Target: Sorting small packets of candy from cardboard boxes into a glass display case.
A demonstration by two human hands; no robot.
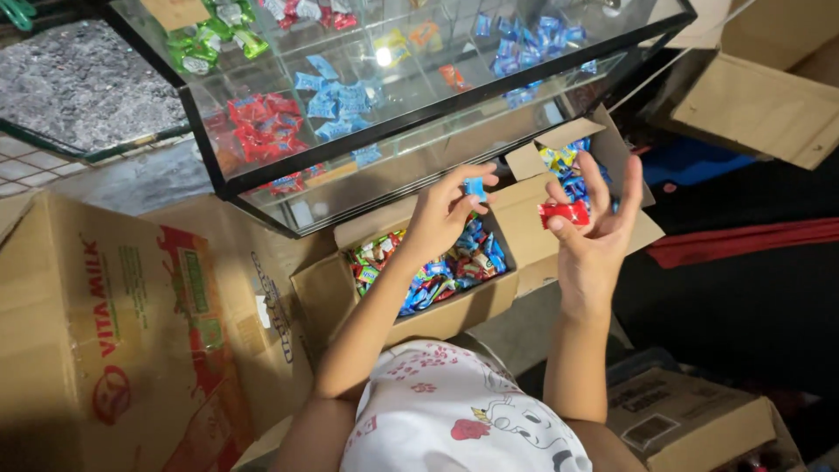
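Red-wrapped candy (564, 212) pinched in the half-open right hand (594, 232), blue-wrapped candy (474, 187) between left hand (441, 214) fingertips.

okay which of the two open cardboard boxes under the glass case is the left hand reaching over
The nearer, larger open box, heaped with mixed-colour wrapped candies. The left hand holds a blue candy above it; the smaller box sits farther back, behind the right hand.
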